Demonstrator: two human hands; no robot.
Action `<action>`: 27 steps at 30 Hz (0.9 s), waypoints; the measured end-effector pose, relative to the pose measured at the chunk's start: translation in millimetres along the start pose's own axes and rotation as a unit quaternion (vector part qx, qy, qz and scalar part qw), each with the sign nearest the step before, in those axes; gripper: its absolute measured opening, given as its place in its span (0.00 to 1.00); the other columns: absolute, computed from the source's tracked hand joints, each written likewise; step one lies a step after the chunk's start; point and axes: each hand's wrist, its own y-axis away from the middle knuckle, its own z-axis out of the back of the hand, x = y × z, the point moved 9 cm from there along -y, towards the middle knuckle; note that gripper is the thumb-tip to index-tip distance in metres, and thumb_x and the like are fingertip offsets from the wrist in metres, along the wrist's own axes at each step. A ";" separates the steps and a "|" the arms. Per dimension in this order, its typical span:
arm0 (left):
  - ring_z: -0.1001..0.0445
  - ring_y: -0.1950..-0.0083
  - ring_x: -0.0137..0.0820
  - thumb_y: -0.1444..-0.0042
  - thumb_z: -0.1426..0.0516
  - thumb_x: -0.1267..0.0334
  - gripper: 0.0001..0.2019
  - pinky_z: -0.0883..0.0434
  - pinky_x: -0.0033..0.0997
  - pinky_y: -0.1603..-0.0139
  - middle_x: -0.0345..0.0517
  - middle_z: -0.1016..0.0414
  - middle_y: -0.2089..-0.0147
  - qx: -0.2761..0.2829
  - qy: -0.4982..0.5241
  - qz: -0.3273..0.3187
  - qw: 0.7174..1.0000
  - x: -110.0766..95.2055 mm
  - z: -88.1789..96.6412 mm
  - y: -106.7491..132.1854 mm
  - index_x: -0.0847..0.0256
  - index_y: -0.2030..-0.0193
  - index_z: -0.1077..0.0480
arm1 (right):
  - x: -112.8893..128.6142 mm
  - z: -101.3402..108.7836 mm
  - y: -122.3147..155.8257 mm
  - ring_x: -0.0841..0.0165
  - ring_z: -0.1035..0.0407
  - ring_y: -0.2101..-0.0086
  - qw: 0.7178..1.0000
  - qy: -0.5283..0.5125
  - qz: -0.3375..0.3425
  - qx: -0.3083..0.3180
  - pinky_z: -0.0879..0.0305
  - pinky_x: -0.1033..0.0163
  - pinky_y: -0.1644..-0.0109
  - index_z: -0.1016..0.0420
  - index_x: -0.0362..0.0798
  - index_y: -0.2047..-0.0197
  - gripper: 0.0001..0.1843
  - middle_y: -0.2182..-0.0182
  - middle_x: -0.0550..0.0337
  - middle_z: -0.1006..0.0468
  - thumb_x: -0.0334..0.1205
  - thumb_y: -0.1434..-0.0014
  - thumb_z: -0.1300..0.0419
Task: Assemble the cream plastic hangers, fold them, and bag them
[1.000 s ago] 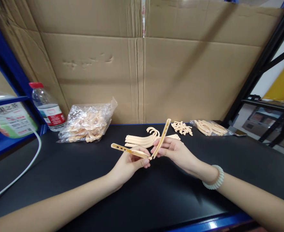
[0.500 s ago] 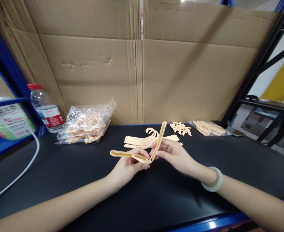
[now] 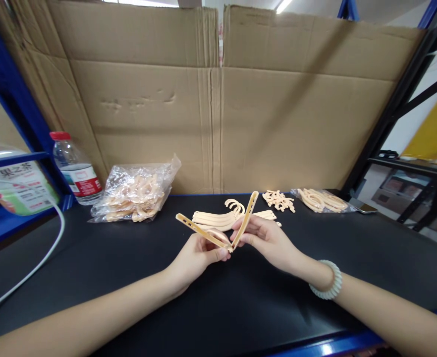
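Between my hands is a cream plastic folding hanger [image 3: 247, 214], its two arms bent up into a V and meeting at the bottom. My left hand [image 3: 198, 255] is closed around the left arm near the joint. The fingers of my right hand [image 3: 265, 237] pinch the right arm low down, close to the joint. A curved part, seemingly the hook, shows by my left fingers, partly hidden. Just behind my hands lie several matching hangers [image 3: 213, 219], stacked flat with their hooks together on the black table [image 3: 226, 307].
A clear bag [image 3: 136, 193] of cream parts lies at back left beside a red-capped bottle [image 3: 78, 168]. Small loose cream pieces [image 3: 279, 200] and another bag [image 3: 322, 200] lie at back right, near a phone-like slab [image 3: 363, 206]. A white cable [image 3: 51, 248] runs along the left. Cardboard [image 3: 147, 114] stands behind.
The hanger's left arm has swung upward and its open underside has turned, narrowing the V. My right hand has barely moved. The camera view has tilted slightly up.
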 end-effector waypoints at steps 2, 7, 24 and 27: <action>0.30 0.69 0.28 0.56 0.33 0.65 0.09 0.33 0.29 0.65 0.41 0.26 0.71 0.001 0.014 0.001 1.000 0.6 0.1 -0.2 0.63 0.69 0.27 | 0.4 0.7 -0.1 0.65 0.25 0.63 1.000 -0.004 0.002 -0.007 0.27 0.59 0.57 0.27 0.48 0.59 0.10 0.65 0.58 0.21 0.43 0.42 0.36; 0.30 0.70 0.28 0.56 0.32 0.64 0.10 0.33 0.28 0.66 0.42 0.26 0.72 -0.002 0.028 0.006 1.000 0.2 -0.1 0.2 0.65 0.70 0.27 | 3.3 -0.5 -0.1 0.65 0.24 0.64 1.000 -0.009 0.008 -0.014 0.26 0.58 0.57 0.26 0.49 0.59 0.10 0.67 0.59 0.21 0.44 0.42 0.36; 0.30 0.72 0.27 0.58 0.32 0.65 0.10 0.32 0.28 0.68 0.41 0.25 0.73 -0.079 0.024 0.006 0.997 0.1 5.2 6.4 0.65 0.71 0.27 | -2.3 -4.2 5.3 0.64 0.23 0.65 0.999 -0.009 0.003 -0.037 0.26 0.58 0.56 0.24 0.49 0.64 0.04 0.69 0.60 0.20 0.38 0.45 0.35; 0.29 0.73 0.27 0.59 0.31 0.65 0.10 0.31 0.28 0.68 0.41 0.24 0.74 -0.102 0.026 0.011 0.994 -0.2 7.4 7.9 0.65 0.72 0.27 | -3.6 -3.4 7.3 0.63 0.23 0.63 0.999 0.006 0.001 -0.046 0.26 0.58 0.55 0.24 0.50 0.63 0.05 0.67 0.59 0.20 0.37 0.45 0.34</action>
